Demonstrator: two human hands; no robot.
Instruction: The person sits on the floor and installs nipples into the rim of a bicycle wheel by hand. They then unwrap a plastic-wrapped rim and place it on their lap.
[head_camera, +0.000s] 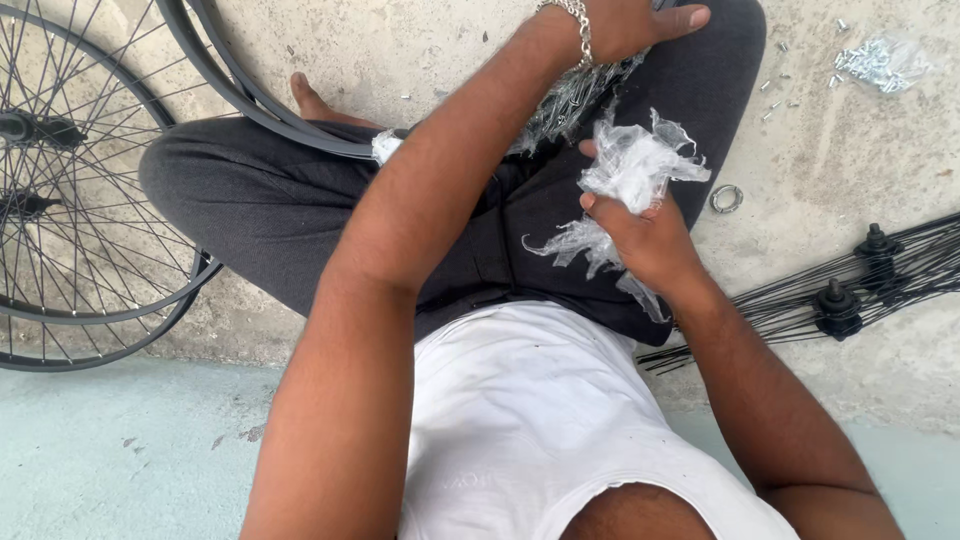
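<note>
Over the lap, at about two o'clock from centre, the right hand (648, 235) clutches a torn clear plastic bag (640, 165). At twelve o'clock, nearer the spokes bundle (565, 105), the left hand (625, 25) rests; its grip is hidden.

A crumpled clear plastic wrapper (630, 170), torn and ragged at its edges, sits bunched in the right hand (645, 235) over the dark trousered lap. Loose shreds of it trail down below the fingers. Just beside it, under the left hand (625, 25), a second clear bag (570, 100) holds a bundle of thin metal spokes. Up at the far right corner of the concrete floor (440, 50) lies another small clear packet (885, 60), lumpy with silvery little parts. No labels, signs or screens in sight.
</note>
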